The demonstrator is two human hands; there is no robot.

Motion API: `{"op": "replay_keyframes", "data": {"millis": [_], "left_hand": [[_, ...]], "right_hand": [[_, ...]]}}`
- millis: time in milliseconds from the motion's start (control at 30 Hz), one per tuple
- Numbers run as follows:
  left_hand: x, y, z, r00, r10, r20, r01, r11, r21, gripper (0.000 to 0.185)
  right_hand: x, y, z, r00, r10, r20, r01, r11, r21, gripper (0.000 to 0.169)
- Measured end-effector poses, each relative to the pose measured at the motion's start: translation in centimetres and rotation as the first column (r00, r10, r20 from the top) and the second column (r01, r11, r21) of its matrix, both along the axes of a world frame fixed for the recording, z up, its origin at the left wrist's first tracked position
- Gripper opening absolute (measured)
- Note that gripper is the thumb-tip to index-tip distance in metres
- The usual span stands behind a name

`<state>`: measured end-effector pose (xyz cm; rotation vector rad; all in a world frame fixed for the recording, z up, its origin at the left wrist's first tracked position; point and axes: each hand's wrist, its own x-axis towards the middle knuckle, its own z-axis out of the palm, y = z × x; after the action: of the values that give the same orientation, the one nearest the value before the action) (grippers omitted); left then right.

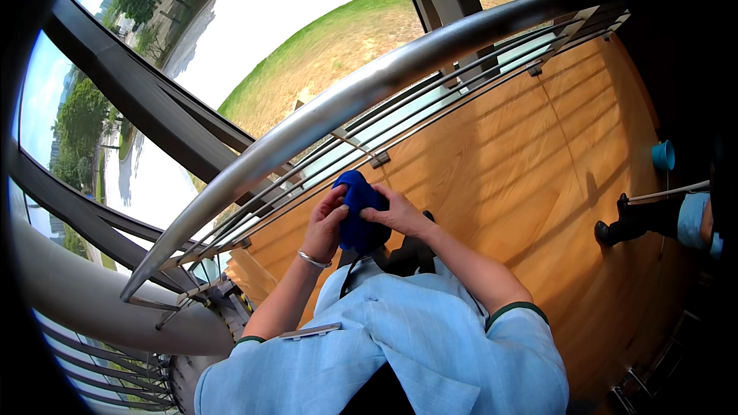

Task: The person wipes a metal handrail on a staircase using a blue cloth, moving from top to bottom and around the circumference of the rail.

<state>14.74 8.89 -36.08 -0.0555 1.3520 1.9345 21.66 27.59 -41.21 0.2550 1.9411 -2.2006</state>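
Note:
A bunched blue cloth point(360, 213) is held up in front of my body, gathered between both hands. My left hand point(327, 219) grips its left side, fingers at the upper edge and thumb against the front. On the other side, my right hand point(395, 210) pinches the cloth between thumb and fingers. Folds hide parts of the fingertips. Beyond the cloth runs a thick, polished metal handrail point(346, 101), apart from both hands.
Thin metal rails point(398, 132) run beneath the handrail, before large framed windows. The wooden floor point(490, 184) bears striped shadows. At right are a turquoise bucket point(663, 155) and another person's legs point(640, 225) beside a long pole point(669, 191). A round grey column point(115, 294) stands at left.

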Motion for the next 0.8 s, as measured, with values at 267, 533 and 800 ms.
{"op": "replay_keyframes", "data": {"millis": [267, 533, 800], "left_hand": [[0.3, -0.6, 3.3, 1.0, 0.014, 0.01, -0.014, 1.0, 0.001, 0.051], [-0.6, -6.9, 3.8, 0.992, 0.0, -0.125, -0.025, 0.981, -0.194, 0.048], [-0.7, -7.2, -2.0, 0.958, -0.275, 0.084, 0.286, 0.935, -0.208, 0.044]], "right_hand": [[-0.5, -0.1, 1.3, 0.994, 0.105, 0.014, -0.104, 0.994, -0.019, 0.071], [-0.5, 3.0, -1.8, 0.965, -0.234, 0.119, 0.248, 0.962, -0.116, 0.021], [-2.1, 5.8, 3.4, 0.98, -0.188, -0.064, 0.183, 0.98, -0.08, 0.025]]}}
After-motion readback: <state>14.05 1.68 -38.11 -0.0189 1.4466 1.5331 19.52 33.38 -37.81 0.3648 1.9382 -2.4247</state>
